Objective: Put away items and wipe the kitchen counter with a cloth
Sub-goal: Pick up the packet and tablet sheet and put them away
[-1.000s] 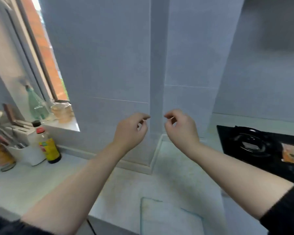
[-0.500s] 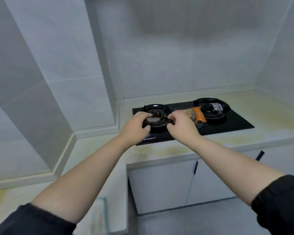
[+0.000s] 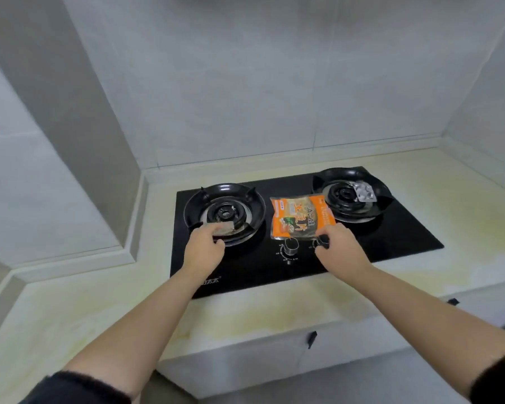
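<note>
I noted left grip (image 3: 204, 247) pinching a block (image 3: 224, 228) over the burner (image 3: 225, 199). Right grip (image 3: 340, 249) was curled at the packet (image 3: 301, 218) corner, hold unclear.

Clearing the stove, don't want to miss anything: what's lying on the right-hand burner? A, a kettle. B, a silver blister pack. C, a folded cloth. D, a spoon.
B: a silver blister pack lies on the right burner; the right hand pinches the orange packet beside it, the left hand grips a small packet.
</note>
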Demonstrator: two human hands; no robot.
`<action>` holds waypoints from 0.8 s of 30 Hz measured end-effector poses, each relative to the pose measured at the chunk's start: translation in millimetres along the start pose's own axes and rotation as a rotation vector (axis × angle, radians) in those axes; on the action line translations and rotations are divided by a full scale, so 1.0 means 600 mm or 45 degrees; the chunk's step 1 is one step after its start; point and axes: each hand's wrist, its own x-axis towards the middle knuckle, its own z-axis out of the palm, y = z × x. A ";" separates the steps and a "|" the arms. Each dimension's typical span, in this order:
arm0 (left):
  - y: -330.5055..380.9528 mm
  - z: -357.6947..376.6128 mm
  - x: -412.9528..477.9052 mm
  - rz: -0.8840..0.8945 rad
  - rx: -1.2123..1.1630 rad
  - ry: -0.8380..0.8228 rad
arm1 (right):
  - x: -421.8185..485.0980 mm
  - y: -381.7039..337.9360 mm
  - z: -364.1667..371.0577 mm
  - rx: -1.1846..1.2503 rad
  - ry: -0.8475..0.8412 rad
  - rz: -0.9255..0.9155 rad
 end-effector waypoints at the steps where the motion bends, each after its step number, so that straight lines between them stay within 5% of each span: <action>1: -0.019 0.007 0.022 -0.027 0.072 0.020 | 0.022 0.004 0.004 0.008 -0.014 0.005; 7: -0.044 0.046 0.116 -0.055 0.427 -0.101 | 0.122 0.009 0.050 0.018 -0.177 -0.125; 11: -0.049 0.055 0.157 -0.102 0.836 -0.409 | 0.180 0.017 0.072 0.054 -0.248 -0.192; 16: -0.028 0.058 0.184 -0.099 1.264 -0.392 | 0.239 0.057 0.068 0.045 -0.355 -0.239; 21: 0.024 0.080 0.191 -0.137 0.939 0.095 | 0.298 0.144 0.034 -0.097 -0.293 0.013; 24: 0.090 0.124 0.181 -0.179 0.533 0.168 | 0.314 0.189 0.028 -0.253 -0.302 0.029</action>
